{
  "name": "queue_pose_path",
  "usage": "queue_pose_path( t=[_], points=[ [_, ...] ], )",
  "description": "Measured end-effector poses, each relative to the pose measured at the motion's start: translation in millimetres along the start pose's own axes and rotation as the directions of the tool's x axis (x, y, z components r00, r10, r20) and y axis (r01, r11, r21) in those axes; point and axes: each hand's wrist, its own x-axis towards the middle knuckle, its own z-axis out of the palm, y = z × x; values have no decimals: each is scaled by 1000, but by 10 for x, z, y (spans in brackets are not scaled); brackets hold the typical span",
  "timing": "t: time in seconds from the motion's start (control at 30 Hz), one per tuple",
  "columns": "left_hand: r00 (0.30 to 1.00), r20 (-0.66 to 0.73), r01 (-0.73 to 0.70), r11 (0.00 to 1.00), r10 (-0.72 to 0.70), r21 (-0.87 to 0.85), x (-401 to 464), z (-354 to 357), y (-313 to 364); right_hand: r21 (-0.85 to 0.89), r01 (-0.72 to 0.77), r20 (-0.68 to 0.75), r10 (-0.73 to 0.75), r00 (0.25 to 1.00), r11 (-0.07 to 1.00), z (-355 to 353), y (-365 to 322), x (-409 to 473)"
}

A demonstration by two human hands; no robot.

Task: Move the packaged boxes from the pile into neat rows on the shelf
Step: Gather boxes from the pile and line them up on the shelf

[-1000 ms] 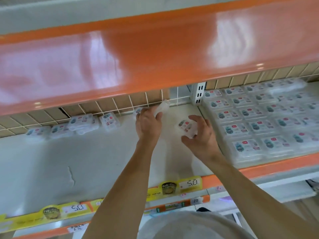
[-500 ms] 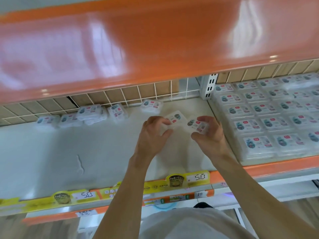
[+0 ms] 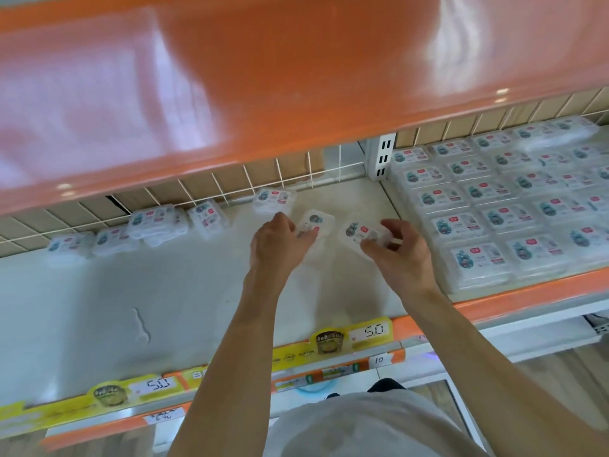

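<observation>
At the far left of the frame, a loose pile of packaged boxes [image 3: 112,235] lay along the back of the white shelf [image 3: 99,308], against the wire grid backing [image 3: 230,189]. The pile ran rightward in an uneven line, some boxes overlapping, and one tilted box [image 3: 208,217] sat at its right end. A little further right, a single box [image 3: 272,201] rested just beside the grid.

Near the middle of the frame, the left hand [image 3: 276,245] reached over the shelf, its fingers [image 3: 304,240] curled round the near edge of a small box [image 3: 314,222], which was tipped up at an angle. Just to its right, apart from it, the right hand [image 3: 400,255] held another box [image 3: 362,234], with thumb and fingertips pinching it from the near side. Whether either box touched the shelf could not be told.

At the right of the frame, past a white slotted upright [image 3: 382,158], the neighbouring shelf bay carried neat rows of the same boxes [image 3: 501,206], laid flat and touching side by side. Along the shelf's front edge ran yellow price labels [image 3: 356,336] reading 5.0. An orange upper shelf [image 3: 296,77] filled the top of the frame.
</observation>
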Motion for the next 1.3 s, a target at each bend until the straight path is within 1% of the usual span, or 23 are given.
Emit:
queue_pose_path(
  t=[0.1,0.17,0.27,0.33,0.43,0.5,0.6,0.67,0.77,0.83,0.93,1.03,1.1,1.2,1.3],
  points=[
    [996,49,76,996,-78,57,-82,-67,-24,14,-35,40,35,999,999,-1,-4,-20],
    [993,45,103,991,-107,80,-144,-75,-78,18,-42,65,41,997,999,1,-18,-40],
    [996,8,87,995,-88,55,-221,-108,-144,27,-39,87,36,996,999,-6,-41,-55],
    [997,68,41,999,-42,18,-234,-147,-151,40,-43,100,39,994,998,-13,-54,-63],
    [981,196,-2,1000,-3,27,-205,-193,-164,63,-38,124,30,992,997,-31,-76,-72],
    [978,210,13,1000,-9,-14,-166,-202,-224,86,-28,144,15,989,996,-44,-89,-94],
    [969,236,93,992,-70,-89,-171,-262,-290,125,-28,155,9,988,992,-51,-89,-118],
    [968,240,122,975,-76,-186,-190,-276,-345,168,-58,171,29,985,984,-54,-99,-130],
    [971,230,155,908,-67,-388,-253,-300,-429,240,-98,200,49,979,966,-57,-116,-153],
    [970,228,187,858,-84,-478,-283,-318,-506,264,-106,212,50,976,959,-62,-124,-180],
    [957,262,259,766,-122,-589,-340,-367,-575,281,-117,258,43,965,953,-75,-137,-222],
    [952,288,273,712,-103,-647,-444,-405,-628,282,-124,326,27,945,951,-91,-161,-282],
    [958,271,260,678,-93,-687,-502,-417,-663,285,-116,339,13,941,952,-115,-186,-324],
    [969,242,221,645,-58,-731,-567,-435,-624,312,-107,319,3,948,944,-207,-239,-370],
    [974,225,188,606,-16,-773,-592,-461,-491,370,-97,268,-7,963,924,-356,-300,-376]
  ],
)
